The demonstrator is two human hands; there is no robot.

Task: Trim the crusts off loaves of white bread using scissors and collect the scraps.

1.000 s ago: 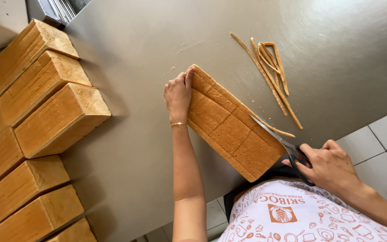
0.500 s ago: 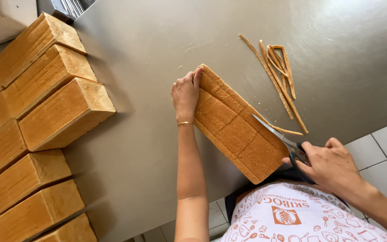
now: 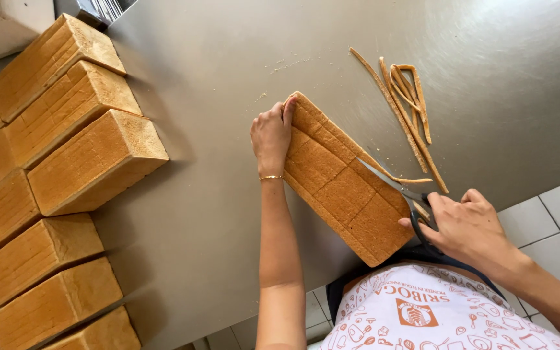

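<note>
My left hand (image 3: 271, 135) steadies the loaf (image 3: 345, 181); my right hand (image 3: 471, 227) grips scissors (image 3: 400, 191) mid-crust, several strips (image 3: 406, 113) cut, loaves (image 3: 66, 168) waiting.

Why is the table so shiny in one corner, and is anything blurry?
Head view: light bounces off the metal table, making a pale glare at the top right; the loaves throw soft shadows to their right; the bread, left hand, right hand and scissors all look sharp; straight edges bend a little near the picture's sides.
</note>
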